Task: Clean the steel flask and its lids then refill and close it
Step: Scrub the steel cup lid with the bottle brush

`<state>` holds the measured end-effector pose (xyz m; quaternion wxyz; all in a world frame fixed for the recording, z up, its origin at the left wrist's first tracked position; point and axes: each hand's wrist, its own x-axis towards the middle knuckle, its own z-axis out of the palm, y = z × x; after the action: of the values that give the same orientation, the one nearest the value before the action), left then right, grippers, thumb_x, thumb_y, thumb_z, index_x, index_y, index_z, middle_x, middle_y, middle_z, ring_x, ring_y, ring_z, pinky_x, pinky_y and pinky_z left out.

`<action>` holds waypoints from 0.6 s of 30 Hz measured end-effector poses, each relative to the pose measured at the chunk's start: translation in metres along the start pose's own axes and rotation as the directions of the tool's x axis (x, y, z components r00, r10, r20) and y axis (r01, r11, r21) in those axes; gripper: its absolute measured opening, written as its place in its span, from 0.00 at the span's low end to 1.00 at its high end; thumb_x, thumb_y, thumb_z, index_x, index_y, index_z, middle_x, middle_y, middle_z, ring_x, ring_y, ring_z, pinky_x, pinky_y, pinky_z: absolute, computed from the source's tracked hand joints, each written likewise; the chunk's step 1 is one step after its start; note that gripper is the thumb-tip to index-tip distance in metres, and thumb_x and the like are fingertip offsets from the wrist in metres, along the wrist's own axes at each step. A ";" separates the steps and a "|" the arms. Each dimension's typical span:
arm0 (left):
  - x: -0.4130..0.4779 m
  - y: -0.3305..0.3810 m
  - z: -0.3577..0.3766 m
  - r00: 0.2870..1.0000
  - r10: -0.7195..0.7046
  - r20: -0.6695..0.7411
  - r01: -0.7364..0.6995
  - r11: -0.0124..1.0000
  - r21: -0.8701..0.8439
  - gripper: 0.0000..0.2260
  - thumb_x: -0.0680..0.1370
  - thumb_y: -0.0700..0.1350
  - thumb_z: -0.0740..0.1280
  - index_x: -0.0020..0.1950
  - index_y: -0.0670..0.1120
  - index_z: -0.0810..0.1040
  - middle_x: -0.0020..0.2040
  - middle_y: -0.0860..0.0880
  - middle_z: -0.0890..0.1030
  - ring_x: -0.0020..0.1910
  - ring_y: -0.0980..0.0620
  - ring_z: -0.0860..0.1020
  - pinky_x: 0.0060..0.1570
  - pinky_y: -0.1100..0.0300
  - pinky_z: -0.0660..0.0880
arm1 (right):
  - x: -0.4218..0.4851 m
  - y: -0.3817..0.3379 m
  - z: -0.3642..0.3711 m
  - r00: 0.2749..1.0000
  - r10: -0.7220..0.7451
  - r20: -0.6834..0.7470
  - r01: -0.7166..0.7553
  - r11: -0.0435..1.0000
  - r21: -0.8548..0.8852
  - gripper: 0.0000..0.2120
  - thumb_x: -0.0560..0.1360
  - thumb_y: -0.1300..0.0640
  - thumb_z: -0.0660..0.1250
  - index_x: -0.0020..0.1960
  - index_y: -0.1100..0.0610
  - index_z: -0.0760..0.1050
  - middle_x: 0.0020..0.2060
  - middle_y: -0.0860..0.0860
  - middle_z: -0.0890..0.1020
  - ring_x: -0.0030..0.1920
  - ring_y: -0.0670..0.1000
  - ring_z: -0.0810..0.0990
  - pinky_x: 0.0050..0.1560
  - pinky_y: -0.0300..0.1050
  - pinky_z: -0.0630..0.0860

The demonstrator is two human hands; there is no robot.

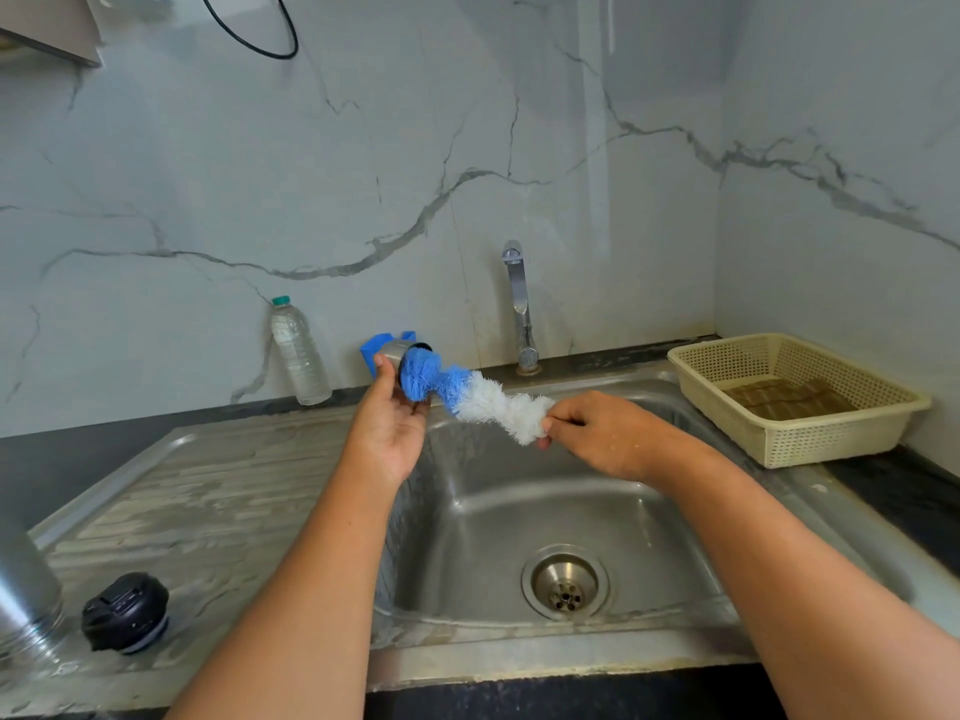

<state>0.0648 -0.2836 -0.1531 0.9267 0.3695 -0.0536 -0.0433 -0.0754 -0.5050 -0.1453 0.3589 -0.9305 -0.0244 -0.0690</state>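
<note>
Entering the steel lid (pixel 393 352) gripped by the left hand (pixel 392 433), the brush (pixel 478 397) is pinched by the right hand (pixel 597 433).

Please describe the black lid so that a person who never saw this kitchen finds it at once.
Start at the steel sink. On its ribbed draining board to the left, near the front edge, sits the black lid, just right of the steel flask. It is the only black, dome-shaped thing on the board.
</note>
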 end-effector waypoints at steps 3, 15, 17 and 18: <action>-0.004 -0.008 0.003 0.999 -0.025 0.027 0.023 0.997 0.067 0.21 0.82 0.52 0.67 0.70 0.41 0.76 0.63 0.41 0.84 0.63 0.46 0.82 0.69 0.49 0.76 | -0.002 -0.001 -0.001 1.000 0.027 0.000 -0.027 1.000 -0.002 0.14 0.84 0.48 0.60 0.46 0.46 0.82 0.28 0.45 0.72 0.31 0.47 0.69 0.37 0.43 0.69; 0.003 -0.008 0.004 0.995 0.083 -0.054 -0.083 0.997 0.012 0.16 0.85 0.49 0.64 0.67 0.38 0.75 0.64 0.38 0.82 0.63 0.44 0.83 0.67 0.47 0.78 | -0.011 0.002 -0.018 0.998 0.052 0.023 -0.054 0.996 0.070 0.15 0.84 0.48 0.61 0.47 0.49 0.84 0.29 0.44 0.72 0.31 0.45 0.68 0.37 0.41 0.65; 0.003 -0.011 0.003 0.998 0.055 -0.033 -0.054 0.998 0.027 0.15 0.85 0.49 0.63 0.65 0.39 0.76 0.63 0.39 0.83 0.63 0.44 0.83 0.66 0.48 0.78 | -0.011 0.001 -0.016 0.997 0.056 0.048 -0.060 0.994 0.091 0.15 0.84 0.48 0.61 0.47 0.49 0.84 0.29 0.44 0.71 0.31 0.46 0.67 0.36 0.42 0.65; 0.000 -0.014 0.004 1.000 0.027 -0.013 -0.026 0.999 0.044 0.15 0.85 0.49 0.63 0.65 0.40 0.77 0.62 0.39 0.84 0.63 0.44 0.83 0.65 0.48 0.79 | -0.010 0.001 -0.013 0.996 0.056 0.064 -0.063 0.992 0.113 0.15 0.84 0.48 0.61 0.47 0.50 0.84 0.30 0.46 0.71 0.31 0.48 0.66 0.35 0.43 0.64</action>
<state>0.0637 -0.2962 -0.1600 0.9191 0.3895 -0.0531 -0.0274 -0.0871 -0.5142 -0.1378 0.4128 -0.9103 -0.0115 -0.0286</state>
